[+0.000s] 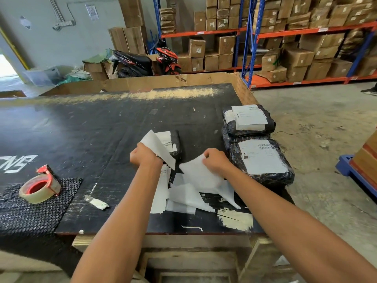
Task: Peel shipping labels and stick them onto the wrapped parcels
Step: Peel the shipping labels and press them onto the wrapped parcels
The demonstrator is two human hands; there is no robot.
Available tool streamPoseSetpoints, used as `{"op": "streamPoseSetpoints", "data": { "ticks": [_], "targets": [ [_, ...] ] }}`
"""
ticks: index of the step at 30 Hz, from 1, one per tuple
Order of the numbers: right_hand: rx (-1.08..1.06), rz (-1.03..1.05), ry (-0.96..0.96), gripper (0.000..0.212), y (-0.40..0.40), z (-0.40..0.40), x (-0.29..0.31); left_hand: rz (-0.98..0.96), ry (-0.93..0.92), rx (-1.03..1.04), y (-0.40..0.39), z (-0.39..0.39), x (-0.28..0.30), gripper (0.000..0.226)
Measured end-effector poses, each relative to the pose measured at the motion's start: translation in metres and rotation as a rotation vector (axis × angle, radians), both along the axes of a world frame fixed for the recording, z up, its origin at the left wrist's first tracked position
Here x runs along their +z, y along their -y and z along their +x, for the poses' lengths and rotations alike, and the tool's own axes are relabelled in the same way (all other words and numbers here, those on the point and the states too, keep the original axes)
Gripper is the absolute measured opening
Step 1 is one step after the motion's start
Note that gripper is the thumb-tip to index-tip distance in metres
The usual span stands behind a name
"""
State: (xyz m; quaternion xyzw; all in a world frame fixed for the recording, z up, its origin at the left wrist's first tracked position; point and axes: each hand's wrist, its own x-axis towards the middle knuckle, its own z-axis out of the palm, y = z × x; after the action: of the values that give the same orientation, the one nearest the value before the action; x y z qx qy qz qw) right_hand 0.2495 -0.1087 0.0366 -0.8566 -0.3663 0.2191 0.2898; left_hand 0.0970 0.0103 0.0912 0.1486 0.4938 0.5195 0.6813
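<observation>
Forearms frame our work: left hand [142,155] fingers clamp label [158,149], right hand [216,160] fingers clamp backing sheet [200,176]. Small parcel [177,144] lies just beyond left fingers, long axis pointing away; left hand nearer.

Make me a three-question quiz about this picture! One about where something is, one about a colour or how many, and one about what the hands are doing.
1. Where is the tape roll?
A. On the bubble wrap mat
B. On a parcel
C. On the floor

2. How many wrapped parcels at the table's right edge show a white label on top?
A. None
B. Two
C. Five

3. What are the hands doing?
A. Resting flat
B. Each gripping a white sheet
C. Holding tape

Answers: 1 A, it sits on the mat, left side. 2 B, the far parcel and near parcel both show labels. 3 B, the left hand and right hand each pinch paper.
</observation>
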Motion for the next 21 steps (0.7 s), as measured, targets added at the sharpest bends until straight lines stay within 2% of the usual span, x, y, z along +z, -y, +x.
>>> {"op": "streamPoseSetpoints", "data": {
  "ticks": [1, 3, 5, 6, 8, 11, 13, 15, 17, 19, 21],
  "targets": [
    [0.008, -0.035, 0.029, 0.02, 0.0, 0.0, -0.002, -0.029, 0.126, 0.004, 0.003, 0.001, 0.003, 0.037],
    [0.022, -0.052, 0.072, 0.017, 0.0, 0.0, -0.002, -0.039, 0.219, -0.034, 0.008, 0.0, 0.012, 0.041],
    [0.074, 0.047, 0.136, 0.044, 0.0, -0.001, 0.006, 0.009, 0.062, -0.133, 0.012, 0.0, 0.01, 0.037],
    [0.115, 0.15, 0.147, 0.052, 0.001, -0.004, 0.013, 0.063, -0.08, -0.143, 0.013, 0.001, 0.009, 0.03],
    [0.228, 0.318, 0.185, 0.063, 0.001, -0.013, 0.025, 0.012, -0.075, -0.127, 0.016, 0.005, 0.013, 0.019],
    [0.326, 0.252, 0.356, 0.073, -0.004, -0.026, 0.031, 0.051, -0.012, -0.182, 0.03, 0.02, 0.021, 0.016],
    [0.255, 0.246, 0.468, 0.06, -0.007, -0.031, 0.03, 0.059, 0.02, -0.215, 0.043, 0.028, 0.031, 0.016],
    [0.153, 0.335, 0.541, 0.032, -0.008, -0.032, 0.03, 0.075, 0.064, -0.243, 0.05, 0.033, 0.033, 0.01],
    [0.091, 0.43, 0.548, 0.012, -0.006, -0.03, 0.033, 0.095, 0.154, -0.289, 0.056, 0.035, 0.034, 0.016],
    [0.073, 0.443, 0.51, 0.01, -0.002, -0.027, 0.038, 0.095, 0.228, -0.294, 0.059, 0.035, 0.034, 0.024],
    [0.028, 0.431, 0.38, 0.009, 0.002, -0.021, 0.043, 0.11, 0.195, -0.252, 0.055, 0.034, 0.033, 0.042]
  ]
}}
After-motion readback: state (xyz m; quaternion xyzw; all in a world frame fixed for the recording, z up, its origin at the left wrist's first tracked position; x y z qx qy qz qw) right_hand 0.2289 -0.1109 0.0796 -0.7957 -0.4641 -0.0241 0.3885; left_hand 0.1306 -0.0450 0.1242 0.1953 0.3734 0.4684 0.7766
